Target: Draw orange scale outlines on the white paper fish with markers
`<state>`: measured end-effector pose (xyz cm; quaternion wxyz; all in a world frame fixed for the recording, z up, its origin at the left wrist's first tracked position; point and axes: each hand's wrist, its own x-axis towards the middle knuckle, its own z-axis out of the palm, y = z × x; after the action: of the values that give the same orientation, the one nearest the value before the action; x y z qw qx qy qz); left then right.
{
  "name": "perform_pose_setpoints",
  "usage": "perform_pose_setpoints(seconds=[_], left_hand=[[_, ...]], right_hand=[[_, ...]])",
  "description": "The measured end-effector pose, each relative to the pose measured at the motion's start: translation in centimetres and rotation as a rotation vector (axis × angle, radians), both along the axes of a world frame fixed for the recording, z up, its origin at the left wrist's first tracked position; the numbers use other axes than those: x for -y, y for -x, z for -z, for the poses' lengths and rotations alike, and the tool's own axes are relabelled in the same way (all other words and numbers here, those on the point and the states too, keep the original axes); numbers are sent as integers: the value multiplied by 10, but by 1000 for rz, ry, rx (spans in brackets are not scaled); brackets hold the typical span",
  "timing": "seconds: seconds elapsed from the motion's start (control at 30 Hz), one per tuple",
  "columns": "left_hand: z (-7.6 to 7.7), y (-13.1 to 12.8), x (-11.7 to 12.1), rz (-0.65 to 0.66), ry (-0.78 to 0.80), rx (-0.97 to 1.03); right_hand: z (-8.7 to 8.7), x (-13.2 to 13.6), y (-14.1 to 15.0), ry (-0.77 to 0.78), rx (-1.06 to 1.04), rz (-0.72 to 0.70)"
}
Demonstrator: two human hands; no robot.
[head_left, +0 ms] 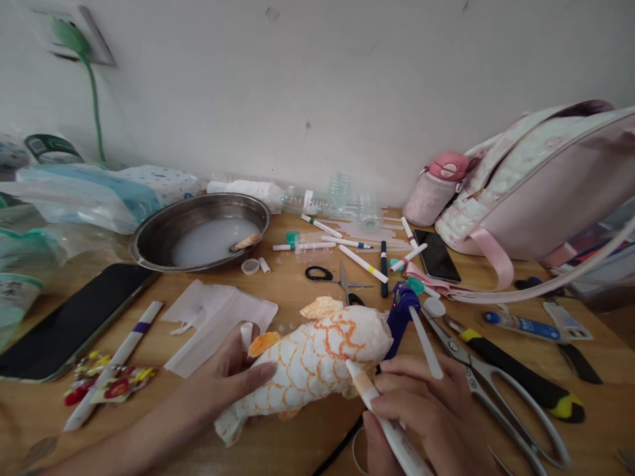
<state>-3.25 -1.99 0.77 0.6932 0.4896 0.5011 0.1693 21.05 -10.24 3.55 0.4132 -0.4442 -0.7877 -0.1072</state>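
Note:
A white papier-mâché fish (pixel 302 363) with orange scale lines and orange fins lies tilted across the front middle, its tail towards the lower left. My left hand (pixel 231 380) is closed around its tail side, thumb on top; a small white marker cap (pixel 247 335) pokes up by the fingers. In my right hand (pixel 421 410) is a white marker (pixel 389 423) with an orange band, its tip touching the fish near the head. Just behind the head stands a blue glue gun (pixel 401 317) with a white glue stick (pixel 425 344).
A metal basin (pixel 198 228) of cloudy liquid with a brush stands back left. Small scissors (pixel 342 281) and several markers (pixel 364 263) lie behind the fish. Large scissors (pixel 489 383) and a utility knife (pixel 526 373) lie right, a phone (pixel 79 317) left, a pink bag (pixel 550 178) back right.

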Motion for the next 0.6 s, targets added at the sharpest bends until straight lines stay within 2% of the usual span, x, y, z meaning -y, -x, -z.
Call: perform_pose_setpoints(seconds=[0.3, 0.43, 0.6], left_hand=[[4, 2, 1, -17, 25, 1], [-1, 2, 1, -26, -9, -75], [-10, 0, 0, -34, -12, -130]], right_hand=[[-3, 5, 0, -14, 2, 15], [-7, 3, 0, -8, -41, 79], [-6, 1, 1, -33, -28, 52]])
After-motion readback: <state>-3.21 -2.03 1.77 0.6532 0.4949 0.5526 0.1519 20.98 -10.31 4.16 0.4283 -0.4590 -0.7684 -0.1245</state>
